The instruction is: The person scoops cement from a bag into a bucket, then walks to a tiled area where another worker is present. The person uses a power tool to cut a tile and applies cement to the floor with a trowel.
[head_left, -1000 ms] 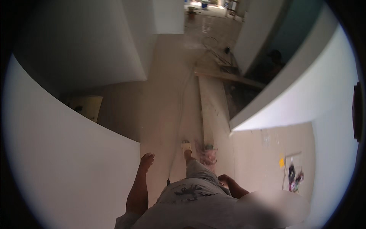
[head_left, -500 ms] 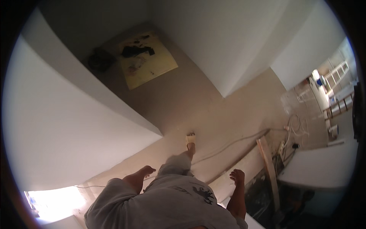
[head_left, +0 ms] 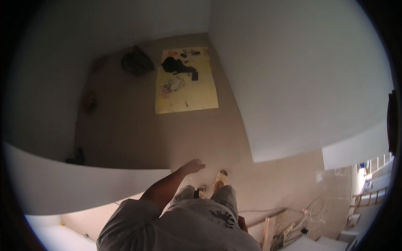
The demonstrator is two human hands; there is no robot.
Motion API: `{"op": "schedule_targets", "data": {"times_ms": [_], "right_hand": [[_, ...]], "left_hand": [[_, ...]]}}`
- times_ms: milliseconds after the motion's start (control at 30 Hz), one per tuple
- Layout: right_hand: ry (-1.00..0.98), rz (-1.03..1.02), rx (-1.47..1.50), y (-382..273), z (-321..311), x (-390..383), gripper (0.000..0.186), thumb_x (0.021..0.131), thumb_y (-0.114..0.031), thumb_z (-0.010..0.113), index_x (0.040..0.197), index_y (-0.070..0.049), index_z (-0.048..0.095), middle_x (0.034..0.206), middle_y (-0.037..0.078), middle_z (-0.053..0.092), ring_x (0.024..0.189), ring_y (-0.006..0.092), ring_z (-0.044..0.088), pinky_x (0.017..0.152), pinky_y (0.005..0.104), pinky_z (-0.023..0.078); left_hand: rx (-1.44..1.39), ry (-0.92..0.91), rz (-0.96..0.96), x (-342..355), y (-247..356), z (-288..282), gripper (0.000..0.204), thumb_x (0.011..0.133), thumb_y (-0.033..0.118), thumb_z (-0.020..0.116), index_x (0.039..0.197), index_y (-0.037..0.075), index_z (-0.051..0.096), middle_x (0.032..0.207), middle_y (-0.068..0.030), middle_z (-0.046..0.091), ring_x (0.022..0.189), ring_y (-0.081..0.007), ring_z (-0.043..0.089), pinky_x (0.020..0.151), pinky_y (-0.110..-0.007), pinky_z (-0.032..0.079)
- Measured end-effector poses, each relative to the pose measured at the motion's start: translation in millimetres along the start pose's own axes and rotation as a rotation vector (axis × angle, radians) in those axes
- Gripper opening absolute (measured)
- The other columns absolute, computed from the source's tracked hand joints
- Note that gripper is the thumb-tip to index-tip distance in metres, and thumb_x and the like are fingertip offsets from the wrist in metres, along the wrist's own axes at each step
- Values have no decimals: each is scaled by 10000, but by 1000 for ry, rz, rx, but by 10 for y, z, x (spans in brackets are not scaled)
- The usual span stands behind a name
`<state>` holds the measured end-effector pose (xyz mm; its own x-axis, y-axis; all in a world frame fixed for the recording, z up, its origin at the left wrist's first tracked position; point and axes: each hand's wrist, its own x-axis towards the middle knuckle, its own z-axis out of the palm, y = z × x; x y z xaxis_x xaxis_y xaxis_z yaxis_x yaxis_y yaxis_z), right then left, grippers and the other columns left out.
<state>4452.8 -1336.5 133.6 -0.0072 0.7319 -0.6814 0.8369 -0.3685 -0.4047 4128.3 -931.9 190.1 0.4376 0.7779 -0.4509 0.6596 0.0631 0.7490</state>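
My left hand (head_left: 194, 166) reaches forward over the floor, holding nothing, its fingers loosely stretched. It touches nothing and is nearest to my feet in pale yellow slippers (head_left: 220, 180). Of my right arm (head_left: 242, 222) only a sliver shows beside the grey shirt, and the hand itself is hidden. Ahead lies a yellow mattress or board (head_left: 188, 98) on the floor. On it are a black item with a strap-like end (head_left: 178, 67), a crumpled pale cloth or bag (head_left: 173, 85) and several small things.
A dark bag (head_left: 137, 61) sits left of the yellow sheet. White walls flank the doorway, the right one (head_left: 284, 104) ending in a corner. A dark object (head_left: 77, 157) stands by the left wall. Cables (head_left: 316, 211), a wooden plank (head_left: 269, 232) and ladders (head_left: 370, 196) are at the right.
I have stepped forward and turned left, so the yellow sheet looks nearer and more central. My left hand has moved forward. My right hand has gone out of sight.
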Motion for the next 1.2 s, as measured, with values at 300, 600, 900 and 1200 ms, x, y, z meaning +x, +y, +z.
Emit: {"op": "schedule_targets", "data": {"times_ms": [300, 600, 900, 1200], "right_hand": [[-230, 533, 1046, 466, -2289, 3061, 298, 938, -282, 536, 1080, -40, 639, 882, 176, 665, 848, 372, 673, 728, 488, 543], [77, 198, 787, -1344, -4932, 5558, 170, 903, -238, 610, 974, -84, 596, 792, 134, 646, 635, 286, 656, 531, 453, 561], [-292, 125, 380, -3424, -4957, 7245, 172, 913, -225, 584, 835, -79, 630, 678, 76, 616, 567, 253, 636, 492, 386, 522], [-246, -443, -783, -3184, -4212, 9698, 417, 868, -380, 578, 854, 14, 712, 909, 232, 694, 909, 378, 672, 859, 499, 514]], "left_hand": [[-132, -314, -708, 525, -407, -787, 660, 899, 601, 569, 1305, 80, 587, 1280, -181, 585, 1124, -315, 603, 894, -509, 533], [-882, -64, -934, 640, -736, -1026, 809, 851, 687, 583, 1399, 98, 501, 1426, -193, 493, 1313, -397, 469, 1028, -558, 437], [-1099, 305, -842, 994, -1113, -1936, 585, 923, 503, 587, 1393, 168, 496, 1339, -73, 558, 1164, -258, 555, 923, -472, 455], [-1184, 187, -1117, 1043, -94, -1214, 589, 907, 425, 607, 1414, 150, 488, 1301, -47, 570, 977, -183, 573, 800, -351, 507]]}}
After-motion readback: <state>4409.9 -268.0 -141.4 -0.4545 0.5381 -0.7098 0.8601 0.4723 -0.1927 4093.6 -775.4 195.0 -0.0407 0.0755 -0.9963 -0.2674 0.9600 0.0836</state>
